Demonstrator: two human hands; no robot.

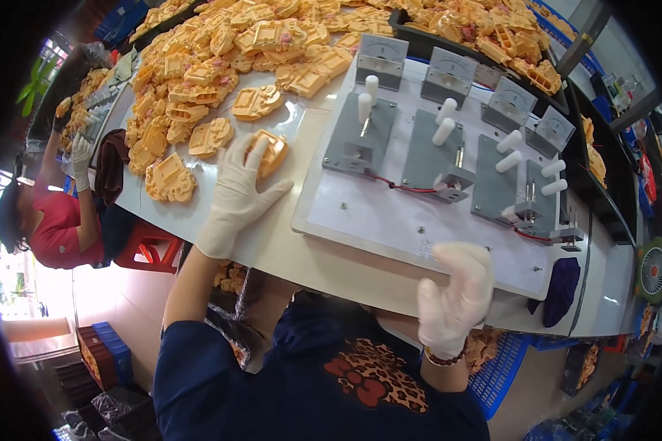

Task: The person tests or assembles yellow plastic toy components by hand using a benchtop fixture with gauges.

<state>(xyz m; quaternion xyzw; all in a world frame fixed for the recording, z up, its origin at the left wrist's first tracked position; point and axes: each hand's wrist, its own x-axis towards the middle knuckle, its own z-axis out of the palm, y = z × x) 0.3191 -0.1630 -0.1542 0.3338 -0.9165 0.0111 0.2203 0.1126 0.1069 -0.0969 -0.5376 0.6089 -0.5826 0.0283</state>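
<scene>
My left hand, in a white glove, reaches over the table beside the pile. Its fingers lie against the left side of a yellow-orange moulded plastic part, and the thumb is spread just below it. My right hand, also gloved and blurred, is raised at the front edge of the white board. Its fingers are bent and apart from the thumb, with nothing visible between them. Fixed on that board are grey test fixtures with white pegs, metal pins and red wires. Several dial meters stand behind them.
A heap of similar plastic parts covers the far left of the table. Loose parts lie nearer. A black tray of parts stands behind the meters. Dark cloth hangs at the right edge. Another person works at left.
</scene>
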